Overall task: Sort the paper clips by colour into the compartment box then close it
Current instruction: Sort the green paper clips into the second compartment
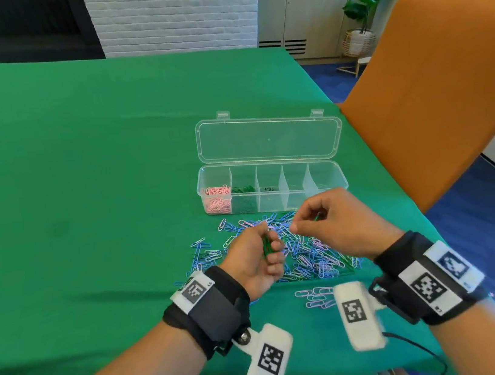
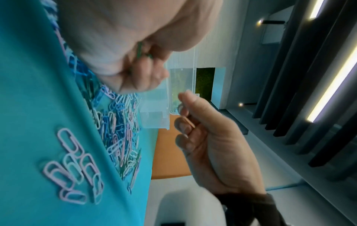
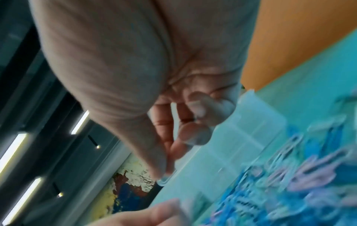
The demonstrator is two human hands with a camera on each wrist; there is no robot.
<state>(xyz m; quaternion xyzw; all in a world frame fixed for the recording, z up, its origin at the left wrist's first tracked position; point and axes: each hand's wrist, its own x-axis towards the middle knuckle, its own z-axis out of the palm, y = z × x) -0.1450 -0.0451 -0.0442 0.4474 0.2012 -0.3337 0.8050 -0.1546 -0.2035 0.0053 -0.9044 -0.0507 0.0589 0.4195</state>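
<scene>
The left hand (image 1: 260,257) is curled round a small bundle of green clips (image 1: 267,245), apparently gathering them so one trip fills the box (image 1: 271,184); the right hand (image 1: 330,220) pinches a single green clip (image 1: 317,218) above the loose pile (image 1: 297,253) on the bench (image 1: 79,179). The box sits just beyond the pile, lid laid back, pink and green clips in its two leftmost compartments, the rest seemingly unfilled. The head view alone shows those compartments; the left wrist view shows a separate small cluster of pale clips (image 2: 73,168) nearer the person; the right wrist view is too blurred to confirm the pinch.
</scene>
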